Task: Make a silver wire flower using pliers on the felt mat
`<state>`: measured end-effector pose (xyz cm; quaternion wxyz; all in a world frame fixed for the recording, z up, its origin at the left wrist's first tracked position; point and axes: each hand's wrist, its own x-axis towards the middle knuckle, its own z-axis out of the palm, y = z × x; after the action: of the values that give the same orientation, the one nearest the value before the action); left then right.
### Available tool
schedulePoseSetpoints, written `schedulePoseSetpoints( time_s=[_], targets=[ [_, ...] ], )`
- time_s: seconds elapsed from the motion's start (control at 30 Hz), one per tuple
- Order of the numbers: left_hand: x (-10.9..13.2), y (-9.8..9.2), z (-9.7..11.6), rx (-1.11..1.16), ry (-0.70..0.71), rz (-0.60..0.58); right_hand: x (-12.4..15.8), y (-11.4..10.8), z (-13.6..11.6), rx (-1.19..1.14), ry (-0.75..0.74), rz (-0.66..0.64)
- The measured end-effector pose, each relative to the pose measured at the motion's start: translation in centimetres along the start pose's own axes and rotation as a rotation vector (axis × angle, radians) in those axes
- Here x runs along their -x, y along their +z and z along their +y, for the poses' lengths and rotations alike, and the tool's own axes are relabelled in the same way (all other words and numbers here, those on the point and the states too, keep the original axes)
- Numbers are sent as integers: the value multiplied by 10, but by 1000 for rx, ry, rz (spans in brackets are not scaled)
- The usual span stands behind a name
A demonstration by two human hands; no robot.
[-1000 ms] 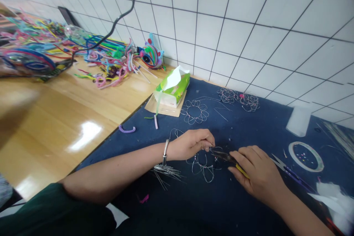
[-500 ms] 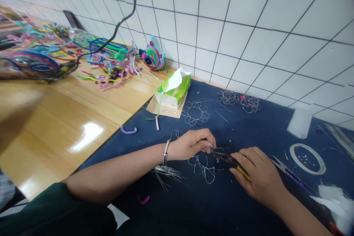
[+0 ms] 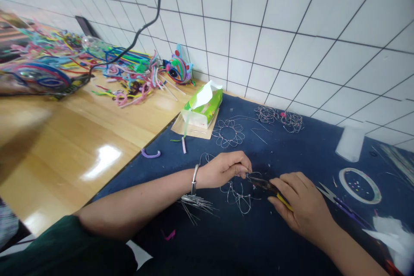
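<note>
My left hand (image 3: pixel 228 169) pinches the upper part of a flower-shaped wire frame (image 3: pixel 243 200), whose looped petals hang below the fingers. In my right hand (image 3: pixel 300 196) are pliers (image 3: pixel 280 198) with yellow handles, fingers wrapped around them. The plier jaws point left and meet the wire close to my left fingertips; whether they are clamped on it is too small to tell. A flower-shaped wire ring (image 3: pixel 228 133) lies flat just beyond my left hand. Under my left wrist sits a bundle of cut wires (image 3: pixel 199 203).
A tissue pack (image 3: pixel 203 105) rests on brown card by the wall. Two tangled wire pieces (image 3: pixel 292 122) lie farther right. Purple-handled scissors (image 3: pixel 344 206) and a white ring with beads inside (image 3: pixel 360 185) are at the right. Colourful pipe cleaners (image 3: pixel 132 73) cover the left table; a black cable hangs above.
Almost nothing differs. Both hands keep their hold on the wire frame and the pliers, with only a very slight shift of the view.
</note>
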<state>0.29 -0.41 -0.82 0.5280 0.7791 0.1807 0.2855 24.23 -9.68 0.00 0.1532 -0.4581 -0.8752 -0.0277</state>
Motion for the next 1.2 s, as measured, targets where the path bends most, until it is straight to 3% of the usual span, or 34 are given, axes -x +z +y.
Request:
schedulePoseSetpoints(
  time_s=[0.7,1.2],
  targets=[
    [1,-2,1,-47,5,-45,-2,0,0,-58,17,-58],
    [0,-5,-4,184,-22,-148,-1,1,2,-16,-47,-34]
  ],
)
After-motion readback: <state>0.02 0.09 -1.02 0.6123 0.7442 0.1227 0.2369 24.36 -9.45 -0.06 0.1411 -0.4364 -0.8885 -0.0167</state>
